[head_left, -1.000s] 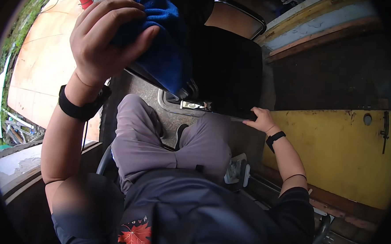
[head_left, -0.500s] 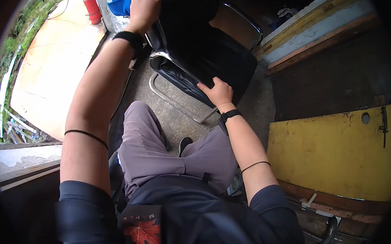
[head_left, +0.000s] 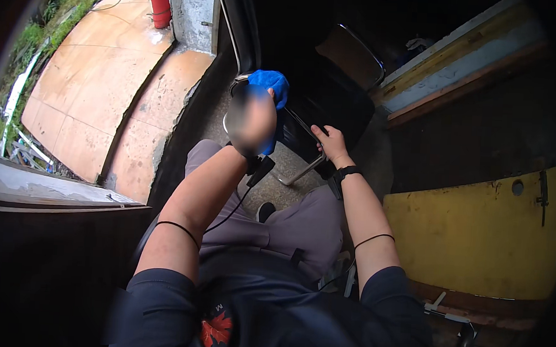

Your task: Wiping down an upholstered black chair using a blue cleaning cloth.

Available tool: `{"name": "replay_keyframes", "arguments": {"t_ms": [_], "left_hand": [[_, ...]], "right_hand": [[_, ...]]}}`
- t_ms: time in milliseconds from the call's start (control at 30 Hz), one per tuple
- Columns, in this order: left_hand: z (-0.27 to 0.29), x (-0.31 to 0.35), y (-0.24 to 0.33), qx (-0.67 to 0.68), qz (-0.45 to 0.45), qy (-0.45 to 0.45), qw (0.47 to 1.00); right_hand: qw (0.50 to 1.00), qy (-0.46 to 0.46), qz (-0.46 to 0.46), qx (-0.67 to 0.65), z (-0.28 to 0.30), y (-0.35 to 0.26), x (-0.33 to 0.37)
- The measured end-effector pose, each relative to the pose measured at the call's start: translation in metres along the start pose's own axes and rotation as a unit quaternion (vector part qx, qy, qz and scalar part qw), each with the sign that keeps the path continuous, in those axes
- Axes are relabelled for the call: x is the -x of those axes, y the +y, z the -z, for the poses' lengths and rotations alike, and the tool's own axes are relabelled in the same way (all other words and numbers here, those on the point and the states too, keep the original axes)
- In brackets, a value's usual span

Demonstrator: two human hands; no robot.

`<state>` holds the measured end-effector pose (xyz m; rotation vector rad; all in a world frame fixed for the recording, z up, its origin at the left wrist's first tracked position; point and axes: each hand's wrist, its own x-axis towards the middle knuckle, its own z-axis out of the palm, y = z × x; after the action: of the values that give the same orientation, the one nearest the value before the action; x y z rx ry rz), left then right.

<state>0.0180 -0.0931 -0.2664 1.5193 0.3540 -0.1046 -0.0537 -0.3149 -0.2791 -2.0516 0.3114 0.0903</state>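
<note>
My left hand [head_left: 250,120] is raised in front of me, its fingers closed around a blue cloth [head_left: 269,86] that it presses against the metal frame of a black chair [head_left: 319,100]. My right hand [head_left: 331,143] grips the front edge of the chair's dark seat, where the chrome tube bends. A black band sits on each wrist, and a thin black cord hangs from the left one. My knees in grey trousers are just below the chair.
A red fire extinguisher [head_left: 160,1] stands at the top left beside a grey concrete pillar [head_left: 195,12]. An orange-tan paved floor [head_left: 81,81] lies to the left. A yellow panel [head_left: 475,240] is at the right, with striped boards [head_left: 460,57] above it.
My left hand with the blue cloth has come down from the top of the picture onto the chair frame. My right hand has slid right along the seat edge.
</note>
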Motion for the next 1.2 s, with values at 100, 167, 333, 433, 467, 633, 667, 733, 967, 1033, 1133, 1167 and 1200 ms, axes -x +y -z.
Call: {"name": "replay_keyframes", "arguments": {"t_ms": [100, 167, 333, 433, 467, 633, 667, 733, 967, 1033, 1133, 1167, 1200], "left_hand": [[-0.024, 0.000, 0.002, 0.005, -0.011, 0.033, 0.999], [-0.042, 0.003, 0.002, -0.027, -0.021, 0.070, 0.997], [-0.030, -0.013, -0.006, -0.096, -0.088, 0.168, 0.977], [-0.011, -0.022, 0.007, -0.138, -0.082, 0.137, 0.977], [-0.004, -0.029, 0.007, -0.140, -0.086, 0.140, 0.976], [0.020, -0.038, 0.011, -0.199, -0.099, 0.099, 0.970], [0.022, -0.039, 0.010, -0.209, -0.113, 0.106, 0.966], [0.026, -0.047, 0.014, -0.216, -0.109, 0.103, 0.965], [0.037, -0.097, 0.030, -0.276, -0.146, 0.067, 0.947], [0.040, -0.118, 0.041, -0.269, -0.146, 0.057, 0.950], [0.047, -0.132, 0.035, -0.277, -0.165, 0.029, 0.946], [0.047, -0.132, 0.037, -0.281, -0.163, 0.017, 0.945], [0.047, -0.129, 0.038, -0.279, -0.165, 0.021, 0.946]], "right_hand": [[0.996, 0.052, -0.005, 0.077, -0.012, 0.002, 0.005], [0.991, 0.091, -0.001, 0.100, -0.019, 0.009, 0.010], [0.981, 0.140, -0.021, 0.134, -0.071, -0.015, 0.043], [0.979, 0.159, -0.037, 0.124, -0.099, -0.032, 0.054], [0.981, 0.155, -0.039, 0.114, -0.108, -0.035, 0.057], [0.986, 0.131, -0.068, 0.081, -0.145, -0.042, 0.076], [0.985, 0.134, -0.071, 0.077, -0.150, -0.043, 0.078], [0.985, 0.145, -0.069, 0.067, -0.162, -0.044, 0.076], [0.976, 0.209, -0.043, -0.033, -0.201, -0.061, 0.066], [0.984, 0.153, -0.084, -0.045, -0.198, -0.071, 0.059], [0.988, 0.127, -0.018, -0.084, -0.194, -0.079, 0.057], [0.991, 0.105, -0.018, -0.077, -0.189, -0.079, 0.058], [0.992, 0.090, -0.006, -0.091, -0.187, -0.075, 0.056]]}}
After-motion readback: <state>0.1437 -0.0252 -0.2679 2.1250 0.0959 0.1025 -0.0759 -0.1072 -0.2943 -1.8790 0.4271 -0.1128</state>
